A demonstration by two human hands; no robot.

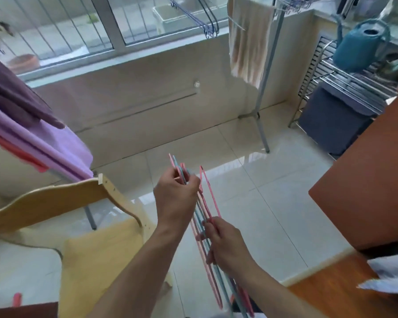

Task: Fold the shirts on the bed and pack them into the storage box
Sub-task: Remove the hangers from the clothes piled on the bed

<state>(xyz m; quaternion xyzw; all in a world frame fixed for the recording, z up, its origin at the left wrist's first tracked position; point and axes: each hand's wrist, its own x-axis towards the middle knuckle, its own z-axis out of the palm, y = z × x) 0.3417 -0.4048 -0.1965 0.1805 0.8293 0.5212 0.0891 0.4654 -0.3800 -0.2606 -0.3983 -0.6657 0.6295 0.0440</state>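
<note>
Pink and blue plastic hangers (205, 226) are bunching between both hands: the right hand (225, 244) is gripping the lower bars, the left hand (175, 196) is pinching the hooks. They look light, stiff and slippery, best held near the hooks. No shirts, bed or storage box are showing; farther off, a towel (248, 40) is hanging.

Two hands (177, 196), one chair (55, 203), one watering can (359, 47).
</note>
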